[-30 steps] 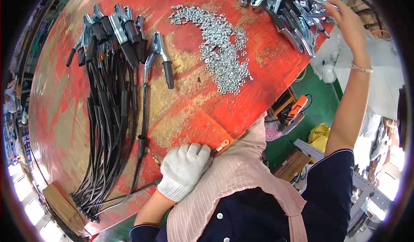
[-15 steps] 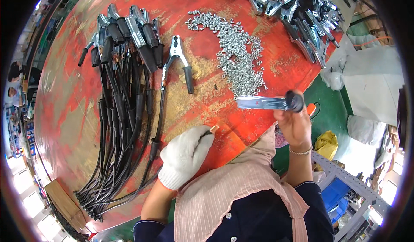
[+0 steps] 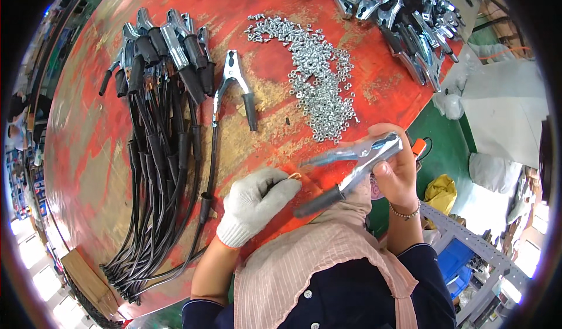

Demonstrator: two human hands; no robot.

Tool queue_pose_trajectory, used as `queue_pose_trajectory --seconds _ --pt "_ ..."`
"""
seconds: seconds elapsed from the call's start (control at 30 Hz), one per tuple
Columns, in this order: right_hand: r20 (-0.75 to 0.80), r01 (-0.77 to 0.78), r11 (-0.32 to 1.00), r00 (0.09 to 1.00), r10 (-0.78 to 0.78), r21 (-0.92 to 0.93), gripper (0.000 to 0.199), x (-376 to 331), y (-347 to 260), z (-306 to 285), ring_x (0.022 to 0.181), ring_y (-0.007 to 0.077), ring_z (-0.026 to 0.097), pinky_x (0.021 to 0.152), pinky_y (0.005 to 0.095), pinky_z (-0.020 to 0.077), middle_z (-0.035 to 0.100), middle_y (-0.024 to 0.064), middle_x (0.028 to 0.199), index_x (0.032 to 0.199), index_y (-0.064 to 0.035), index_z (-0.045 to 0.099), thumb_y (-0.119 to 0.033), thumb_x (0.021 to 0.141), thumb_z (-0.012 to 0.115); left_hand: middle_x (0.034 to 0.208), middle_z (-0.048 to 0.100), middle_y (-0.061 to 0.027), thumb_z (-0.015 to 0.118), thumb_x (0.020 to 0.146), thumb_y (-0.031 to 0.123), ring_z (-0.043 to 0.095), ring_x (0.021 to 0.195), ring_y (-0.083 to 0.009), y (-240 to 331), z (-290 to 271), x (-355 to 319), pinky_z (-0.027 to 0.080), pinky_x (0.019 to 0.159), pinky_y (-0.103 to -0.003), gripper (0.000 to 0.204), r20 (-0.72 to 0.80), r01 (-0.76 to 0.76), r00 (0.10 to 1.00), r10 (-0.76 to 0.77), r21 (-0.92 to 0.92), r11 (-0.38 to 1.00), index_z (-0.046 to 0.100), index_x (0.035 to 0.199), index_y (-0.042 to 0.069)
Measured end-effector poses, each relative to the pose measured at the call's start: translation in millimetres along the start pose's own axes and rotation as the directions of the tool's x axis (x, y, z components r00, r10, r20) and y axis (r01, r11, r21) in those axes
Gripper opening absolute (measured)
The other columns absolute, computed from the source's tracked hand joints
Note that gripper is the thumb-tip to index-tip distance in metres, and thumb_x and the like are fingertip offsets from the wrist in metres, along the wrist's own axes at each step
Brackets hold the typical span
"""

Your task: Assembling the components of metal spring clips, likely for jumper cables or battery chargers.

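My left hand (image 3: 252, 203), in a white knitted glove, pinches a cable whose bare copper end (image 3: 295, 176) pokes out past the thumb and forefinger; the rest of that cable is mostly hidden by the glove. In my bare right hand (image 3: 399, 179) is a silver battery clamp (image 3: 360, 168), held by its jaw end. Its handles spread toward the left hand, the nearer one in a black sleeve (image 3: 319, 203). The clamp and the copper end are close but apart. Left of them, another clamp (image 3: 232, 74) lies on the red table, joined to a black cable (image 3: 211, 159).
A bundle of black cables (image 3: 155, 176) with clamps lies at the left. Loose small nuts and screws (image 3: 321, 77) are strewn mid-table. More clamps (image 3: 386, 7) are heaped at the far right. A wooden block (image 3: 88, 279) sits by the near left edge.
The clamp in my right hand has turned from edge-on, so its spread handles now show and point toward the left hand. My left hand has shifted slightly right with the copper end.
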State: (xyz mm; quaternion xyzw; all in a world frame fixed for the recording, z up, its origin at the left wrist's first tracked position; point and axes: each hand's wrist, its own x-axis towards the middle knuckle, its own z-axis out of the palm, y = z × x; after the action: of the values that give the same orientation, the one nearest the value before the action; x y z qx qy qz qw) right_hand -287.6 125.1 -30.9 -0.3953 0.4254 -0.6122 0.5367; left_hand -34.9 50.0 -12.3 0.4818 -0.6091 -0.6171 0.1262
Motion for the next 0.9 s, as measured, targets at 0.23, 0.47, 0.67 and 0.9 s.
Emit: queue_pose_trajectory --seconds 0.23,0.47,0.67,0.9 --pt "0.133 0.025 0.996 0.990 -0.036 0.089 0.057 5.6 -4.9 18.6 0.121 0.0336 0.057 0.101 0.0434 0.0435 0.059 0.0165 0.118 0.133 0.0032 0.035 -0.014 0.091 0.068 0.071 0.063 -0.0090 0.072 0.086 0.029 0.058 0.062 -0.0129 -0.7 -0.6 0.4 0.047 0.060 -0.030 0.028 0.040 0.064 0.997 -0.072 0.166 0.984 0.071 0.091 0.002" --pt "0.123 0.010 0.990 0.992 -0.027 0.139 0.056 2.5 -5.4 20.6 0.121 0.0346 0.057 0.100 0.0439 0.0449 0.059 0.0199 0.119 0.133 0.0028 0.034 -0.013 0.091 0.067 0.067 0.063 -0.0070 0.069 0.088 0.028 0.057 0.061 -0.0097 5.0 1.4 -1.4 0.046 0.057 -0.028 0.026 0.014 0.084 0.996 -0.086 0.087 0.993 0.071 0.091 0.002" --pt "0.119 -0.001 0.993 0.993 -0.014 0.122 0.055 4.0 -8.1 24.8 0.118 0.0329 0.059 0.098 0.0431 0.0465 0.061 0.0222 0.118 0.133 0.0019 0.034 -0.013 0.091 0.066 0.066 0.063 -0.0024 0.067 0.089 0.020 0.055 0.061 -0.0072 4.7 3.1 -1.0 0.044 0.055 -0.026 0.020 0.000 0.048 0.999 -0.049 0.098 0.994 0.070 0.089 0.001" --pt "0.086 -0.007 0.994 0.996 -0.002 0.112 0.054 3.7 -7.7 28.5 0.116 0.0328 0.060 0.097 0.0440 0.0481 0.063 0.0231 0.117 0.131 0.0012 0.036 -0.013 0.090 0.068 0.073 0.066 -0.0096 0.068 0.088 0.028 0.062 0.065 -0.0134 8.3 2.0 -2.7 0.048 0.061 -0.029 0.024 -0.015 0.058 0.998 -0.056 0.142 0.988 0.071 0.093 0.004"
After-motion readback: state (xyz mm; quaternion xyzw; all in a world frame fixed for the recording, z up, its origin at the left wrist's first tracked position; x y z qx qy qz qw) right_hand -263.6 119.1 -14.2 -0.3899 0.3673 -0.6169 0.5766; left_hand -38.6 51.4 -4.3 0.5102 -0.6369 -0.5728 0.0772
